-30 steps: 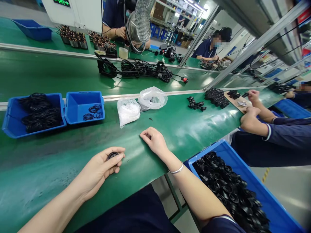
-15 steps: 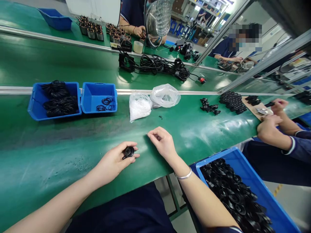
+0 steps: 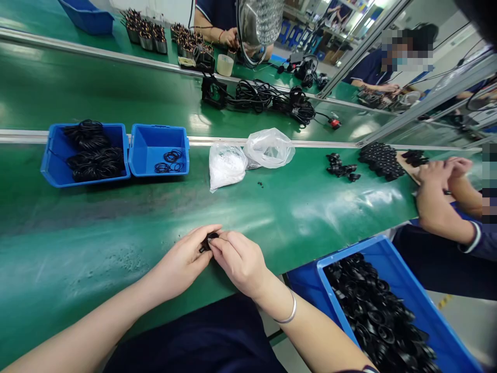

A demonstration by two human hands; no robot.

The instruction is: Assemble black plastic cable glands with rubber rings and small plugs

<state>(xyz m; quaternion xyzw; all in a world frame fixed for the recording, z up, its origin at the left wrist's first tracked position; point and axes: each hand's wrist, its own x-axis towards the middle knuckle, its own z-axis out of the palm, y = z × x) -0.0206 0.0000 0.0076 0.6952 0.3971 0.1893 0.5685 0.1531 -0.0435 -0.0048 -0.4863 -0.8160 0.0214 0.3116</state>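
My hands meet low in the middle of the view over the green belt. My left hand grips a small black rubber part, and my right hand presses its fingers against the same part from the right. Most of the part is hidden by my fingers. A silver bangle circles my right wrist. At lower right, a blue bin of black rubber parts stands just beyond my right forearm.
Two small blue bins hold black rubber rings at left. Plastic bags lie on the belt. A co-worker's hands work at right beside piled black parts. Black cables lie on a farther belt.
My right hand has moved off the belt and onto the black part. My left hand has drawn closer to it, and the view has shifted slightly.
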